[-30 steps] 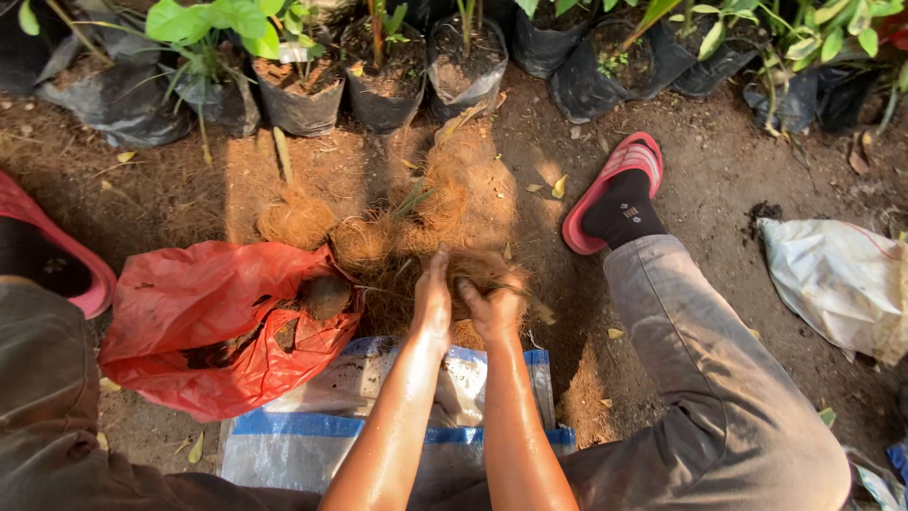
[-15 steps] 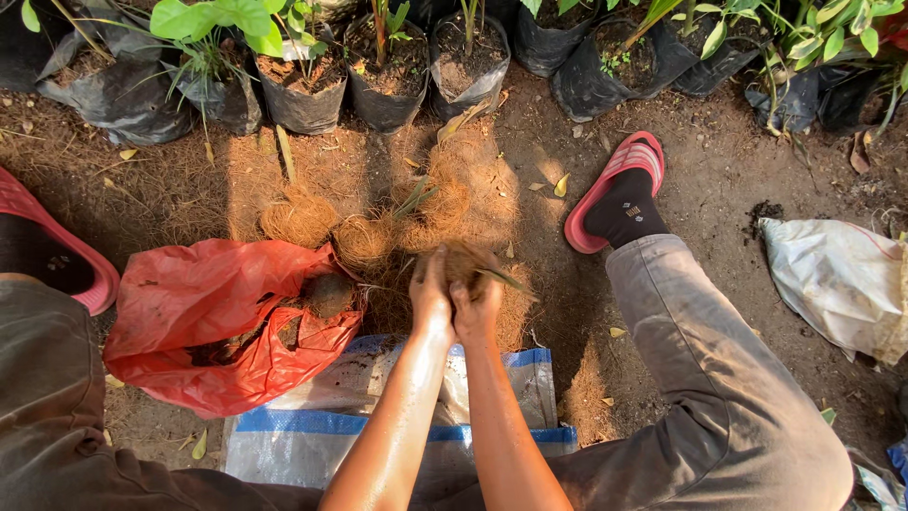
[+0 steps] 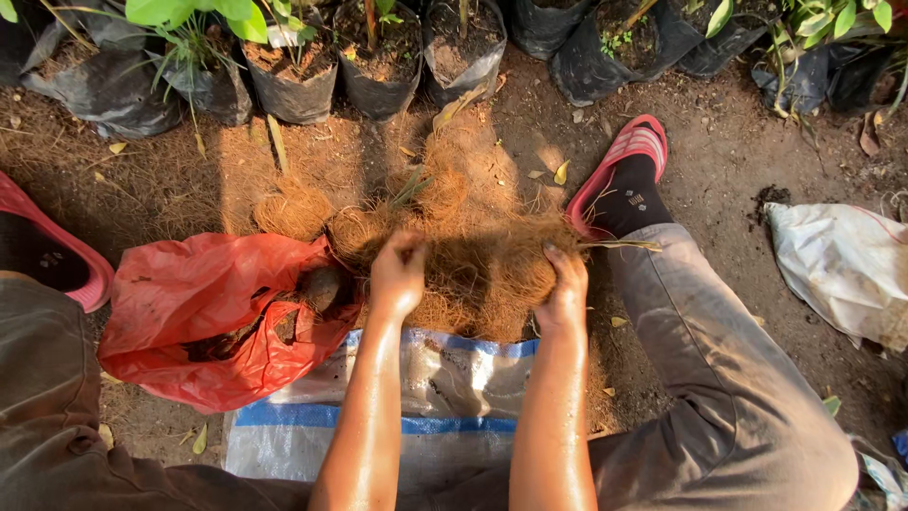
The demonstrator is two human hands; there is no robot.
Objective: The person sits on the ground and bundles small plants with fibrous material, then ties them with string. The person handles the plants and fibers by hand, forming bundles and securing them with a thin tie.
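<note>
The fingertips of the left hand [image 3: 397, 274] and right hand [image 3: 565, 289] are buried in the coconut fibre [image 3: 478, 251], so their grip cannot be made out. The red plastic bag [image 3: 203, 317] hides most of the brown lump [image 3: 323, 287] in its mouth. The pink sandal [image 3: 52, 251] is cut by the left edge, the plant bags [image 3: 378, 57] by the top edge, and the woven sack [image 3: 426, 397] partly lies under the forearms.

Two hands [image 3: 397, 274], two red sandals [image 3: 619, 161], one red bag [image 3: 208, 293].
</note>
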